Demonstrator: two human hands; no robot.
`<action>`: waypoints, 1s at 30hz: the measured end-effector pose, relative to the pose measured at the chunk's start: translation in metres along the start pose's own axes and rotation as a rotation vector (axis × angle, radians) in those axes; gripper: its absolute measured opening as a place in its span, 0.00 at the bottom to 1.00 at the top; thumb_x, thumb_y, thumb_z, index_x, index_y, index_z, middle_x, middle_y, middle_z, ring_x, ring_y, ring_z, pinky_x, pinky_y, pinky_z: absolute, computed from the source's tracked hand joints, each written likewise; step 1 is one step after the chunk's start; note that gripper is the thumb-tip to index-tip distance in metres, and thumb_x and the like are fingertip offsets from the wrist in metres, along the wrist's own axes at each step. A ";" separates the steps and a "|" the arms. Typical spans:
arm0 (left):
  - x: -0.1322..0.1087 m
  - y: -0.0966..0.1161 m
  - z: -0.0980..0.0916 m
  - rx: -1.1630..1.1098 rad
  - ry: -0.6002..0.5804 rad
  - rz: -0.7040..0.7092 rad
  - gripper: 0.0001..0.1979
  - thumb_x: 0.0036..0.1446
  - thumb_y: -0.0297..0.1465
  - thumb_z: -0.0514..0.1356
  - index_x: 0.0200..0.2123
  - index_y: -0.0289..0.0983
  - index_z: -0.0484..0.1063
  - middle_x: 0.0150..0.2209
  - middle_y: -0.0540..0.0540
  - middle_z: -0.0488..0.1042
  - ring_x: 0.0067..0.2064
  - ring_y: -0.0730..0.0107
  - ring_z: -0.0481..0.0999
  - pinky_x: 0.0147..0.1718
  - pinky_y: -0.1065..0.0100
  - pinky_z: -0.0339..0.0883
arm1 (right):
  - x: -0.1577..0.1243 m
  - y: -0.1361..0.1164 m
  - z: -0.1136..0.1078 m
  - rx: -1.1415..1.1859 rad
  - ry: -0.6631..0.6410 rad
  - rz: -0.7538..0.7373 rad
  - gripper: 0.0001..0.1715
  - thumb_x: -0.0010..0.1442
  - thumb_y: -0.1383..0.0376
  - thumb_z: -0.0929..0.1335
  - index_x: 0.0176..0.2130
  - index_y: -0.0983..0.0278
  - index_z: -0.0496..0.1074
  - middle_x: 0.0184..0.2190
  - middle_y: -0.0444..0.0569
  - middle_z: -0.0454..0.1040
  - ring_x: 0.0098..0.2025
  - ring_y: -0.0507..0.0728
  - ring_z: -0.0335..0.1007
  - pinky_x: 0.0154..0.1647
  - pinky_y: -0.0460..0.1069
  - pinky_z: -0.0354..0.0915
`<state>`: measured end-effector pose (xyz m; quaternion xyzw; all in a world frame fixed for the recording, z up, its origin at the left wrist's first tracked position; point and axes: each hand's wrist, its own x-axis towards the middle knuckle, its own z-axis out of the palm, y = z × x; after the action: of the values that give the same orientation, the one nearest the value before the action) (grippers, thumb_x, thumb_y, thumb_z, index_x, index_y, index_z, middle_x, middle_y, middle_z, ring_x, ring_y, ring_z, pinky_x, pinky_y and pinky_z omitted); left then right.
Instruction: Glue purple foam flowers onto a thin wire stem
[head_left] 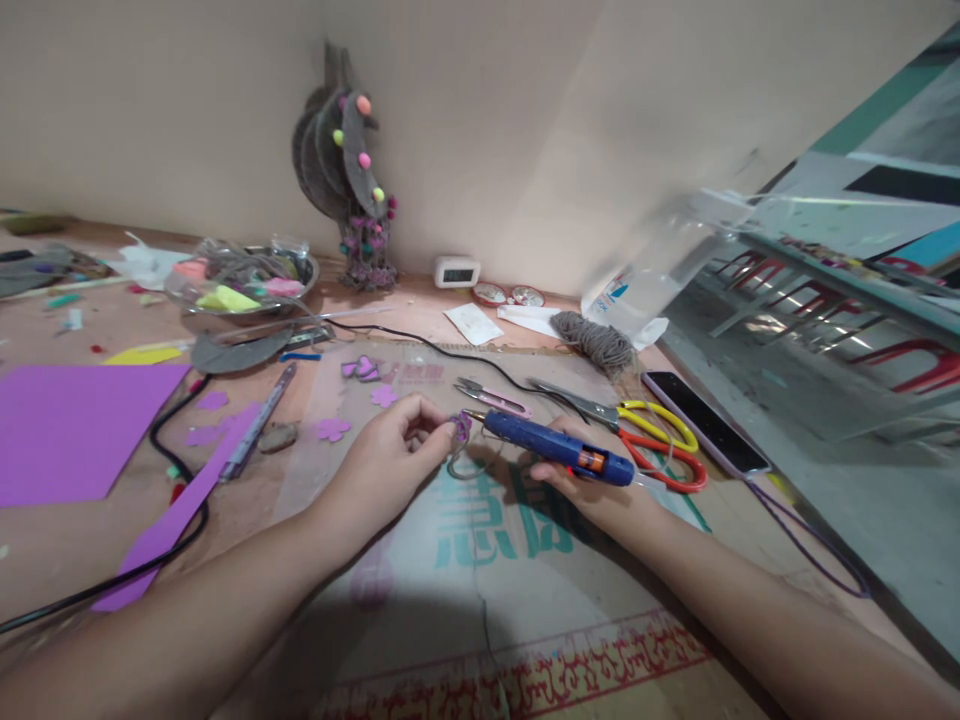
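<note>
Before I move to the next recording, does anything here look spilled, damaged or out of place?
Nothing looks plainly spilled or damaged. The untidiest spot is on the left, where the black cord crosses the purple strip near loose scraps. The phone also lies near the table's right edge.

And far left lies the sheet (82, 430); right of it, the pen (259, 425). Behind them, the bowl (306, 290)! Cut-outs (334, 429) sit between pen and snips (495, 398); before the snips, the glue gun (536, 438), in the right hand (589, 490). Further right, scissors (664, 420), yarn (592, 342) behind them, phone (705, 422) to their right. Clock (457, 271) at the back.
</note>
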<state>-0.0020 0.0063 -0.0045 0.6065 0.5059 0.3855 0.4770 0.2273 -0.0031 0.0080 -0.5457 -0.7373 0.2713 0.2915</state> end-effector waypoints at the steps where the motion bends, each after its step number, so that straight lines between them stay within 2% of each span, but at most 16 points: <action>1: 0.000 -0.001 0.000 0.003 0.001 0.000 0.08 0.57 0.36 0.56 0.30 0.38 0.66 0.27 0.52 0.70 0.29 0.72 0.69 0.30 0.70 0.61 | 0.000 0.000 0.000 -0.001 0.008 -0.002 0.21 0.49 0.46 0.70 0.27 0.60 0.66 0.23 0.46 0.72 0.25 0.58 0.68 0.24 0.51 0.64; 7: -0.001 -0.004 0.000 -0.017 -0.002 0.005 0.08 0.57 0.36 0.56 0.31 0.38 0.66 0.27 0.52 0.71 0.30 0.73 0.69 0.30 0.70 0.61 | 0.001 -0.001 -0.001 0.061 0.011 -0.050 0.19 0.50 0.49 0.71 0.27 0.60 0.65 0.22 0.44 0.70 0.23 0.56 0.66 0.23 0.50 0.63; 14: 0.001 -0.006 -0.001 -0.016 0.006 0.014 0.08 0.57 0.37 0.56 0.31 0.38 0.67 0.27 0.52 0.71 0.30 0.73 0.69 0.30 0.70 0.61 | 0.001 0.004 -0.001 0.007 0.031 -0.113 0.18 0.51 0.51 0.71 0.27 0.61 0.66 0.21 0.44 0.69 0.22 0.53 0.65 0.22 0.48 0.63; 21: 0.001 -0.005 -0.001 -0.035 0.011 0.012 0.08 0.58 0.36 0.56 0.30 0.38 0.66 0.27 0.52 0.71 0.29 0.73 0.69 0.30 0.70 0.61 | 0.001 -0.002 -0.002 -0.011 0.007 -0.055 0.20 0.51 0.50 0.71 0.26 0.63 0.67 0.20 0.45 0.70 0.21 0.53 0.64 0.21 0.47 0.61; 30: 0.003 -0.005 -0.001 -0.075 0.012 0.007 0.08 0.57 0.36 0.56 0.30 0.37 0.66 0.27 0.52 0.71 0.30 0.73 0.69 0.30 0.70 0.61 | 0.001 0.000 -0.003 -0.022 -0.003 -0.075 0.22 0.52 0.48 0.70 0.25 0.63 0.66 0.20 0.43 0.68 0.22 0.52 0.63 0.22 0.46 0.60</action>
<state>-0.0032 0.0093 -0.0090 0.5876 0.4919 0.4095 0.4951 0.2293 -0.0020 0.0099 -0.5205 -0.7605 0.2529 0.2943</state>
